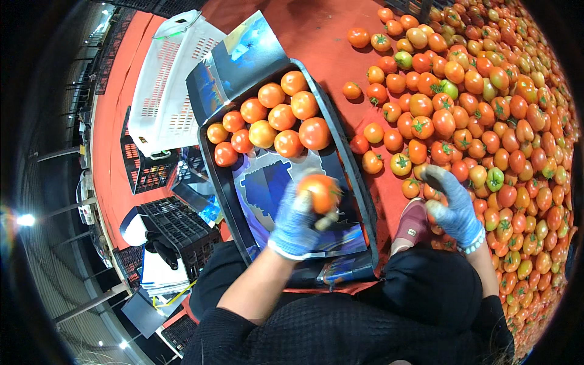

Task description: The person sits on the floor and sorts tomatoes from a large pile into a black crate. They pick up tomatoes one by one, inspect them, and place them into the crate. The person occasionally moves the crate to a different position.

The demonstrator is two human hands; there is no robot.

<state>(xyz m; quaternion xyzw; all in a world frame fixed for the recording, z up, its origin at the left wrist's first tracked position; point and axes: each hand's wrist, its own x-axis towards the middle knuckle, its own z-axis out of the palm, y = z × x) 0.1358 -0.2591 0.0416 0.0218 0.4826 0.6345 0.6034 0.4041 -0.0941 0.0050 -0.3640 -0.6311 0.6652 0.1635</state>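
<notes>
My left hand [299, 219], in a blue knitted glove with pale fingertips, grips a red tomato [318, 194] above a dark crate [358, 182]. Printed sheets line this crate, and several red and orange tomatoes [281, 117] lie together at its far end; the printed liner [269, 187] shows bare nearer me. To the right, my right hand [451, 205], gloved the same way, hovers over the near edge of a large tomato pile [474, 123] with fingers spread and nothing in them.
A white perforated crate [169, 91] stands left of the lined crate, partly over a black crate [143, 159]. Nearer me at left are another black crate [178, 228] and a stack of papers [162, 273]. Red sheeting [301, 27] covers the ground. My shoe [413, 221] touches the pile's edge.
</notes>
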